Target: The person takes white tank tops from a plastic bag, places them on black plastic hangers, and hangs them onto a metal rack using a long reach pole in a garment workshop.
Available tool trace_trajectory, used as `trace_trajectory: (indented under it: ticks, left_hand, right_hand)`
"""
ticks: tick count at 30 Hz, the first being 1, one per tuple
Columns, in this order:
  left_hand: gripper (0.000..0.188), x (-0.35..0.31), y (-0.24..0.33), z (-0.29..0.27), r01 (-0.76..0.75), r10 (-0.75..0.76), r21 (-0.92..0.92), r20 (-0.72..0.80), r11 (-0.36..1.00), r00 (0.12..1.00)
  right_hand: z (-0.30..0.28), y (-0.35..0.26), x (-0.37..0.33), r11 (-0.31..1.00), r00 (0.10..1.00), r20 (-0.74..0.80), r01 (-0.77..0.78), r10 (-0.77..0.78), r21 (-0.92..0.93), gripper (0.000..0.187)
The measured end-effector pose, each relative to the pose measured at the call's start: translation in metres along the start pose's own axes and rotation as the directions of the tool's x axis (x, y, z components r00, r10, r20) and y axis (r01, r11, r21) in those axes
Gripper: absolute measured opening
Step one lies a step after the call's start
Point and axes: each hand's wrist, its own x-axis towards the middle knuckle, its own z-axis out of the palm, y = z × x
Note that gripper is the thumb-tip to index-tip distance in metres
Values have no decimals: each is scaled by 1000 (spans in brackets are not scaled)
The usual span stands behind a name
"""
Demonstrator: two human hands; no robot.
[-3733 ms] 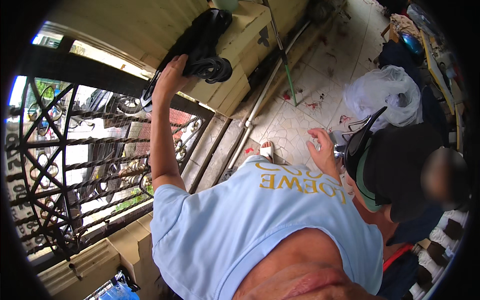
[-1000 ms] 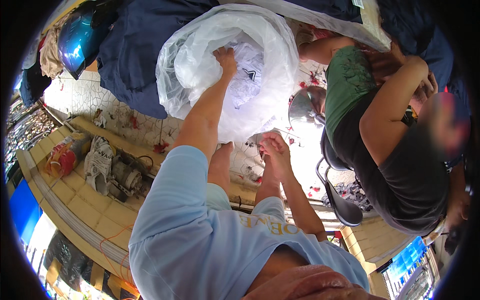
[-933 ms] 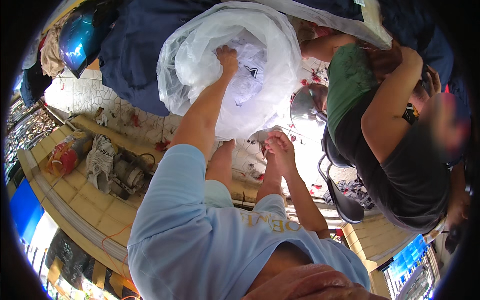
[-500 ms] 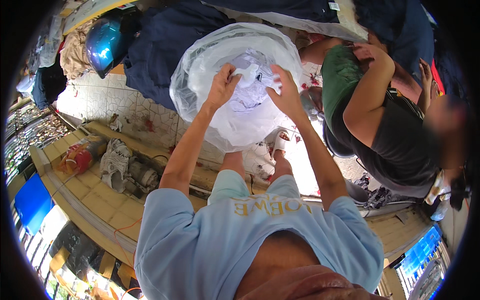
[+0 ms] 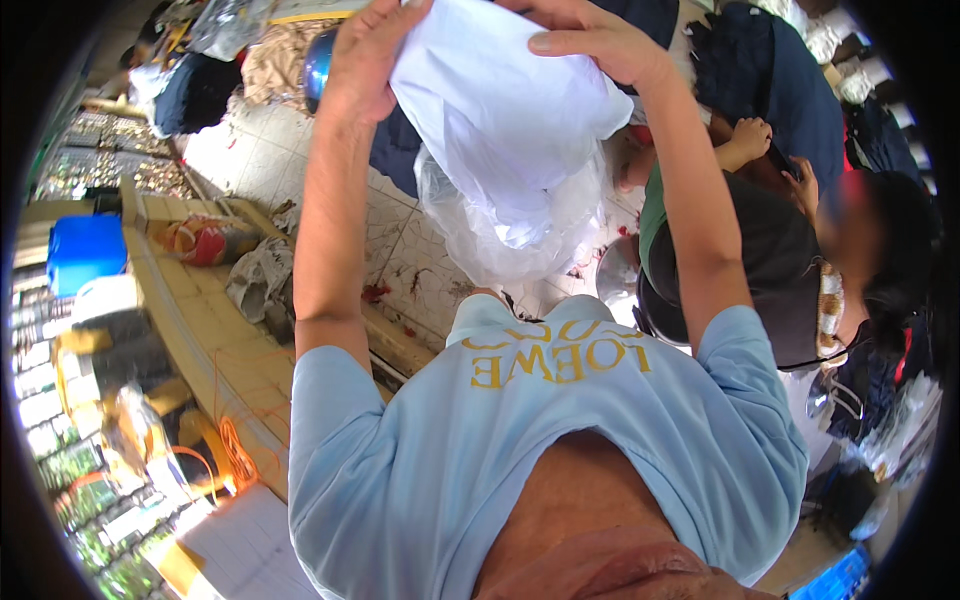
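A white cloth (image 5: 500, 110) hangs raised and spread between my two hands, its lower end reaching down over the clear plastic bag (image 5: 470, 250). Whether the cloth is a finished garment I cannot make out. My left hand (image 5: 372, 60) is closed on its upper left edge. At the upper right my right hand (image 5: 605, 40) grips it, thumb on the near side, some fingers cut off by the picture's top. The bag stands on the tiled floor in front of my legs, and the cloth hides most of its opening.
To the right a person (image 5: 745, 270) in dark clothing sits close by, beside dark blue fabric (image 5: 770, 90). On the left, a tan ledge (image 5: 190, 300) holds a red package (image 5: 208, 240) and a crumpled pale bag (image 5: 262, 280). A blue container (image 5: 88, 255) stands beyond it.
Both hands have risen from the bag's opening, lifting the white cloth up and away from me. My view has shifted, and the seated person has changed posture.
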Motion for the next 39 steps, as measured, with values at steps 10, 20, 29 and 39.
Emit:
trace_trajectory:
  ticks: [10, 20, 29, 39]
  left_hand:
    - [16, -64, 204, -4, -411, 417, 322, 55, 853, 907]
    - [46, -240, 159, -30, -344, 798, 879, -65, 330, 600]
    - [20, -291, 231, -184, -427, 721, 595, -442, 681, 534]
    - [44, -287, 127, -168, 102, 679, 856, -469, 507, 565]
  right_hand:
    - [47, -158, 90, 665, 862, 358, -33, -358, 746, 49]
    - [163, -236, 170, 551, 776, 299, 74, -555, 831, 61]
    - [188, -273, 203, 942, 874, 380, 215, -304, 257, 64]
    - [233, -278, 267, 731, 819, 518, -191, -249, 655, 30]
